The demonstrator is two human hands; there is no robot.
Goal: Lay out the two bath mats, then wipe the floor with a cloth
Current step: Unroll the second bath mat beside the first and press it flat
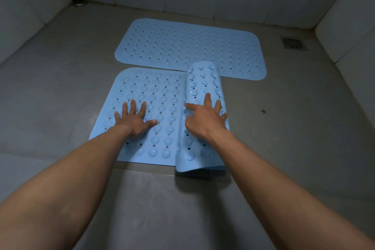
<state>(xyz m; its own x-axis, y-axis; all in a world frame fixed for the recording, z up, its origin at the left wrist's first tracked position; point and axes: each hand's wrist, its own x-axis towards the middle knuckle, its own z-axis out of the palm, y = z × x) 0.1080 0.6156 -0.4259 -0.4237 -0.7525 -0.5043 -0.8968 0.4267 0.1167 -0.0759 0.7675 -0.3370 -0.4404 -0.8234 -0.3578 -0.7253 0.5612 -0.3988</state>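
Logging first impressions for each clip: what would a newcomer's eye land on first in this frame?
Two light blue bath mats stand out against the grey floor: the far mat lies fully flat, while the near mat is flat on its left part and curled into a roll on its right. The left hand presses flat on the unrolled part, and the right hand rests on the roll. A floor drain sits at the right, near the wall.

Near mat [146, 107] soft blue rubbery plastic, knobbly with suction cups, far mat [188, 46] smoother and perforated, floor [284, 128] matt grey stone-like tile, drain grate [293, 43] dull metal
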